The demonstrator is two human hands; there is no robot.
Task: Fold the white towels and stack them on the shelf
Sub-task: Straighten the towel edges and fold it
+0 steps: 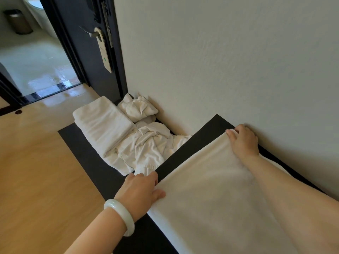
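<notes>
A white towel (207, 195) lies spread flat on the upper black shelf (187, 153) against the wall. My left hand (141, 189), with a pale bangle at the wrist, grips the towel's near left corner at the shelf's front edge. My right hand (243, 140) holds the far corner by the wall, fingers curled over the hem. On the lower black shelf (77, 143) to the left lie a neatly folded white towel (102, 121), a crumpled white towel (148, 149) and a smaller bunched one (137, 107) in the corner.
A plain white wall (220, 61) runs along the right. A dark door (88, 52) with a handle and a hanging tag stands open at the back left, onto a tiled bathroom with a bin (18, 21). Wooden floor (33, 171) lies to the left.
</notes>
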